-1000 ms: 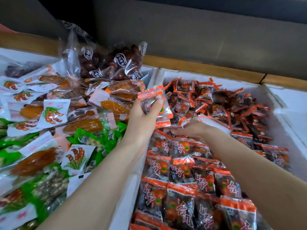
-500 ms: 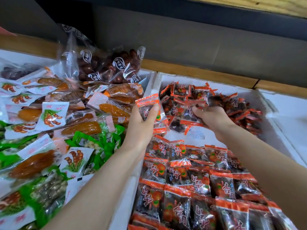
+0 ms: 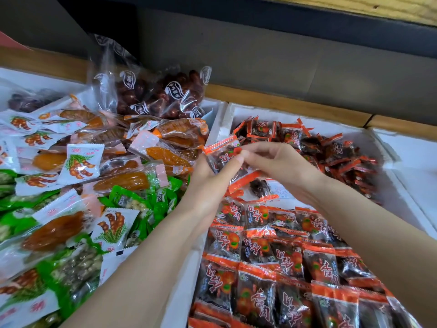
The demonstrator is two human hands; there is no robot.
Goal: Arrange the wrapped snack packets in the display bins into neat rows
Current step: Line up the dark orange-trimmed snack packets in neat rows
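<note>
My left grip (image 3: 208,183) is curled round a snack packet (image 3: 221,159) — clear film over dark fruit, orange crimped ends, red characters and a small orange fruit picture. I hold it upright over the left side of the white bin (image 3: 272,112). My right grip (image 3: 279,166) meets it, thumb and forefinger pinching the same packet's upper edge. Below, like packets lie in flat rows (image 3: 272,256) across the bin's near half — a loose heap (image 3: 343,157) fills its far right corner.
</note>
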